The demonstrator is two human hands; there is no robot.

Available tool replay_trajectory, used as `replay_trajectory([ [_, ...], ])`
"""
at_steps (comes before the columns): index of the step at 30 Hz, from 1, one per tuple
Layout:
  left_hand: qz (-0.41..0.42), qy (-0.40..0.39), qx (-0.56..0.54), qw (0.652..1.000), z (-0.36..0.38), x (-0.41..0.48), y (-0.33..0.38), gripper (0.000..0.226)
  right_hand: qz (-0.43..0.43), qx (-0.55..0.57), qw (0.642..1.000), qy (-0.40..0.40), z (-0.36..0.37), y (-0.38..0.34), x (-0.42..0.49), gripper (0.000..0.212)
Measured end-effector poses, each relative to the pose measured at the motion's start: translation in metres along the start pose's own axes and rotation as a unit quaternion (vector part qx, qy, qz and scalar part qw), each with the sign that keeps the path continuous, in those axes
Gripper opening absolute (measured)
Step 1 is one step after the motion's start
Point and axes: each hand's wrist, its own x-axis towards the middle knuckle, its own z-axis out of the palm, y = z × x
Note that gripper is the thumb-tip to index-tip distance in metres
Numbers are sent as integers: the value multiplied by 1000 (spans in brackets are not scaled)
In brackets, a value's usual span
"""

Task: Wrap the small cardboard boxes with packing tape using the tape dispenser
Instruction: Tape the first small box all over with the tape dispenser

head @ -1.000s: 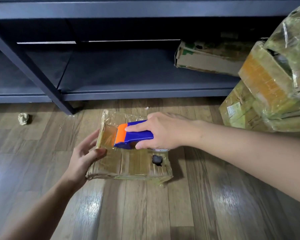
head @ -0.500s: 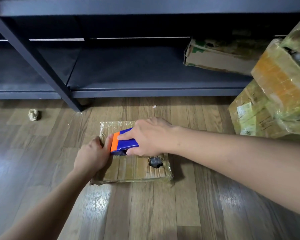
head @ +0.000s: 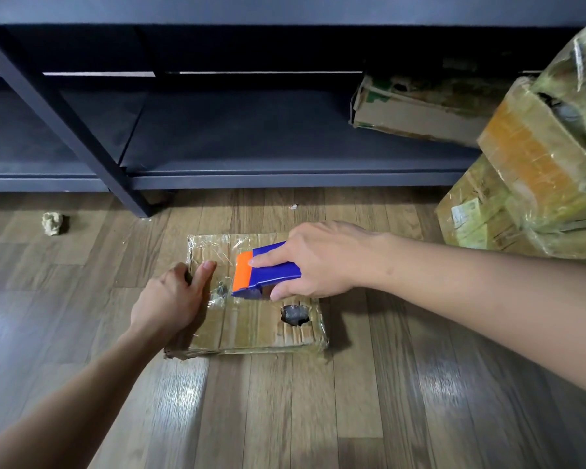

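One tape dispenser [head: 268,275] runs left-right over the box [head: 251,330], orange end left.

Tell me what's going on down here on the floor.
A person is taping a flat cardboard box lying on the wooden floor. The right hand grips the blue-and-orange tape dispenser on the box's top, while the left hand holds its left edge. A hole shows in the top near the front.
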Motion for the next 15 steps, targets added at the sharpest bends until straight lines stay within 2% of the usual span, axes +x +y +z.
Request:
replay_trajectory([
  [5, 6, 3, 1, 1000, -7, -3, -7, 70, 38, 30, 998, -26, 5, 28, -34, 63],
  [11, -28, 58, 12, 998, -3, -10, -2, 77, 28, -10, 999, -18, 8, 27, -29, 63],
  [13, 40, 117, 60, 991, -4, -14, 2, 74, 29, -19, 999, -18, 8, 26, -29, 63],
  [15, 158, 148, 92, 972, -6, -22, 13, 68, 30, -19, 999, -24, 10, 26, -30, 63],
])
